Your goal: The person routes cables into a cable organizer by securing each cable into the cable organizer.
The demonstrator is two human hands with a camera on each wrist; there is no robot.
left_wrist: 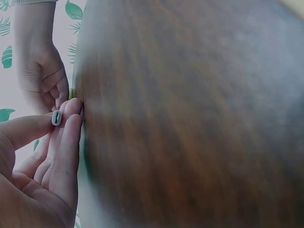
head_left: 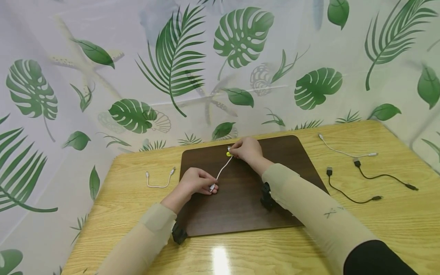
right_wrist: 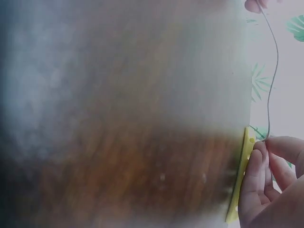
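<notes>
A short white USB cable [head_left: 224,167] runs taut between my two hands above a dark brown board [head_left: 237,206]. My left hand [head_left: 196,181] pinches one end between thumb and fingers, and that end's white connector [head_left: 212,187] pokes out; its oval metal mouth shows in the left wrist view. Farther up, by the board's back edge, my right hand [head_left: 248,150] pinches the cable near its other end. A yellow piece [head_left: 228,154] lies at those right fingertips; the right wrist view shows it as a flat yellow strip [right_wrist: 241,173] with holes, beside the fingers.
Left of the board, another white cable [head_left: 159,186] lies bent in a U on the wooden table [head_left: 127,206]. To the right lie a white cable [head_left: 338,151] and two black USB cables [head_left: 347,196] [head_left: 378,177]. A leaf-patterned sheet [head_left: 192,84] hangs behind the table.
</notes>
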